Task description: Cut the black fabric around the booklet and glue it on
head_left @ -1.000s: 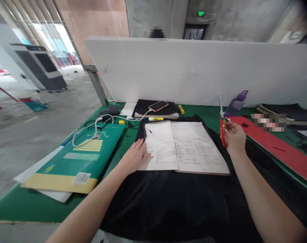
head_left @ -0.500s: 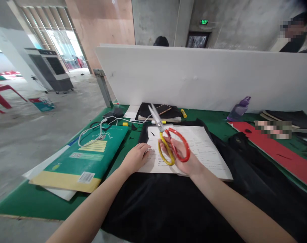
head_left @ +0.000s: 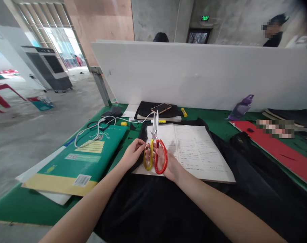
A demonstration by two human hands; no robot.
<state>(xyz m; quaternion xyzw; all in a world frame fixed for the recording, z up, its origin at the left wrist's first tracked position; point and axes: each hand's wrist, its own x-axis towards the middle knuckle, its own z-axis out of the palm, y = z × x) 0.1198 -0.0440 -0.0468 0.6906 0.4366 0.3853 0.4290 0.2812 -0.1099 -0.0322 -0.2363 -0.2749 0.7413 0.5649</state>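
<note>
The scissors [head_left: 154, 135] are above the left page of the open book [head_left: 194, 145], blades pointing to its far edge and slightly parted, yellow handle on the left, red on the right. The right hand [head_left: 170, 165] grasps them by the handles, over the book's near left part. The left hand [head_left: 133, 153] is at the book's left edge, fingertips drawn together close to the yellow handle; whether they grip anything, I cannot tell. Black cloth [head_left: 153, 209] lies under the book and spreads toward the near side. Left of the book, a green folder [head_left: 64, 165] rests on the tabletop [head_left: 214, 118]. Beyond the book, a phone [head_left: 161, 108] lies on a black notebook [head_left: 140, 110]. A purple bottle [head_left: 241, 109] stands tilted beyond the book to the right, and a red board [head_left: 277, 148] lies to the book's right.
</note>
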